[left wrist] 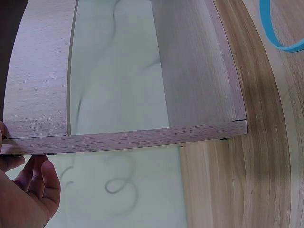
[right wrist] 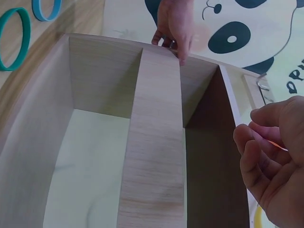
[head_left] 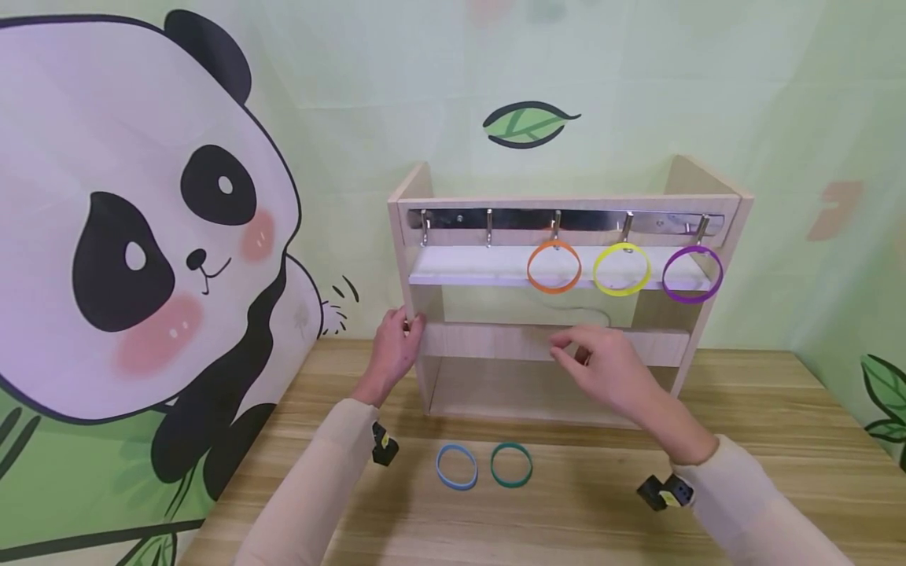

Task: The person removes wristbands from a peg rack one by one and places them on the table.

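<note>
My left hand (head_left: 396, 346) grips the left side panel of a pale wooden shelf unit (head_left: 488, 342), its thumb at the front edge and fingers on the outer side. In front of the unit's middle board hovers my right hand (head_left: 609, 365), fingers loosely bent, nothing visible in them. Above it, an orange ring (head_left: 554, 267), a yellow ring (head_left: 622, 270) and a purple ring (head_left: 693, 274) hang from hooks on a metal hook rail (head_left: 520, 219). A blue ring (head_left: 456, 467) and a green ring (head_left: 511, 464) lie on the table before the unit.
The two left hooks (head_left: 489, 228) of the rail carry no ring. The unit stands on a wood-grain table (head_left: 587, 487). Behind it hangs a pale green backdrop (head_left: 368, 118) with a large printed panda (head_left: 127, 236) at the left.
</note>
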`<act>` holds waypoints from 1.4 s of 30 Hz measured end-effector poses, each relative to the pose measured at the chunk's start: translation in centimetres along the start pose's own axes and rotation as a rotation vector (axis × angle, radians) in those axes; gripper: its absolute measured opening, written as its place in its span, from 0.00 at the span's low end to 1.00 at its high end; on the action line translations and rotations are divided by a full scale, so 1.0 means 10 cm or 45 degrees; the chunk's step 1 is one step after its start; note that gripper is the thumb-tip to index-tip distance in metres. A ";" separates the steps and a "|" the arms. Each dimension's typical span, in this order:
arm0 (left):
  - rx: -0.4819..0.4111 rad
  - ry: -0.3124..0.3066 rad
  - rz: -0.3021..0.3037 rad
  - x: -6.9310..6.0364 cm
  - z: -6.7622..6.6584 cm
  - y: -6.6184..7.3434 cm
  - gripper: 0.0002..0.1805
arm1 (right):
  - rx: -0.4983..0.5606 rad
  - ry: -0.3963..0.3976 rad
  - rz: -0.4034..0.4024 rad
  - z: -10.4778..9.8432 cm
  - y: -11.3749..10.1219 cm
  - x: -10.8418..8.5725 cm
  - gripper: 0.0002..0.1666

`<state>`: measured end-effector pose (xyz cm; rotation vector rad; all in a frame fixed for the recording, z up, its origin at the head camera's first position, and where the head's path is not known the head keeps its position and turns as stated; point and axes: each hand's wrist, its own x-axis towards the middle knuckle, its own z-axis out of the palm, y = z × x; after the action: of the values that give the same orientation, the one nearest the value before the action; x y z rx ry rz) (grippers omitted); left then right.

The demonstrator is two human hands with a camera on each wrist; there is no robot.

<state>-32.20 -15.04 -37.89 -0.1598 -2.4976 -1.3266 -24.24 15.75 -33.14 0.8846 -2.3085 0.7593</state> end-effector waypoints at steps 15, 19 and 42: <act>-0.012 -0.012 -0.008 0.00 0.00 0.00 0.24 | -0.074 0.254 -0.040 -0.15 0.06 0.19 0.05; -0.011 -0.010 -0.011 0.00 0.01 -0.01 0.24 | -0.088 0.276 -0.014 -0.20 0.07 0.26 0.05; -0.001 -0.011 -0.001 0.02 0.03 -0.03 0.24 | -0.107 0.400 0.144 -0.32 0.02 0.52 0.13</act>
<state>-32.47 -15.00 -38.20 -0.1655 -2.5047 -1.3297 -26.72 15.85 -27.59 0.5560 -2.1055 0.7811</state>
